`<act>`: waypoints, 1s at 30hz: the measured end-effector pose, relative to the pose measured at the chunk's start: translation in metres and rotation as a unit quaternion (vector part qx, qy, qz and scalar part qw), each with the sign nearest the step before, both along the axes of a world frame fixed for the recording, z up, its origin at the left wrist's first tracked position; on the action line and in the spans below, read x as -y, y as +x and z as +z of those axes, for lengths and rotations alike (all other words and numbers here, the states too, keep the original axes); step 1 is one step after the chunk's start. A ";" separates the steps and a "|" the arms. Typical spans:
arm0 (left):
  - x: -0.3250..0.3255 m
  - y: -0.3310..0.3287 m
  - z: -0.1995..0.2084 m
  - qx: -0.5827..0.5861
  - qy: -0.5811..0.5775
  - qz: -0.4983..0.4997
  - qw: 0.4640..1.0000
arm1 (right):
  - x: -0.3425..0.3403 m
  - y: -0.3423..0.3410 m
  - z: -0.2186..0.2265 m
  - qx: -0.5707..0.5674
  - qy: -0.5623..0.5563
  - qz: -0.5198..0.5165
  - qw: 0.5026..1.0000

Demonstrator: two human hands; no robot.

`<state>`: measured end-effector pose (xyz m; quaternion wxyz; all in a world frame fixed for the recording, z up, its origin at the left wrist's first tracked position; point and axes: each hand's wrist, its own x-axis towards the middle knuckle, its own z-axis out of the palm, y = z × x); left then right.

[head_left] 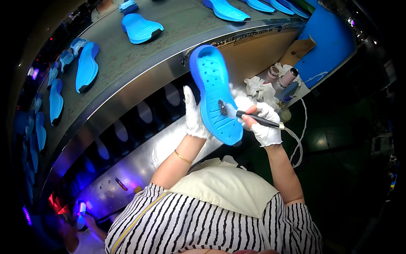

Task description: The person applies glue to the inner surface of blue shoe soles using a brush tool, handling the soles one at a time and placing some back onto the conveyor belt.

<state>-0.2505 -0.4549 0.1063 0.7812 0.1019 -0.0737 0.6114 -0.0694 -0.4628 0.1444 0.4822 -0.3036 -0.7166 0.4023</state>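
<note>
Gloved hands hold blue sole (213, 95) and brush (253, 118); cups (282, 76) nearby.

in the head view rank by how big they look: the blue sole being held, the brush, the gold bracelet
1. blue sole, largest, though it is nearest the camera
2. brush, held in the right hand
3. gold bracelet, on the left wrist

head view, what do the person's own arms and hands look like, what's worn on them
Both hands wear white fabric gloves: the left hand and the right hand. A thin gold bangle circles the left wrist. The forearms are bare below short black-and-white striped sleeves, with a cream apron bib between them. No markings or cables on the arms themselves.
</note>
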 end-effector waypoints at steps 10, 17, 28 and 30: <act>-0.004 0.007 0.013 -0.107 0.065 0.044 0.991 | 0.023 -0.009 -0.001 -0.029 0.016 0.103 0.994; -0.011 0.019 0.023 -0.105 0.086 0.090 0.987 | 0.008 -0.002 -0.009 -0.050 0.082 0.061 0.993; -0.031 0.020 0.030 -0.169 0.102 0.080 0.977 | -0.022 0.031 0.014 0.052 0.056 0.165 0.983; -0.034 0.019 0.030 -0.185 0.106 0.073 0.974 | -0.031 0.035 0.013 0.004 -0.010 0.166 0.986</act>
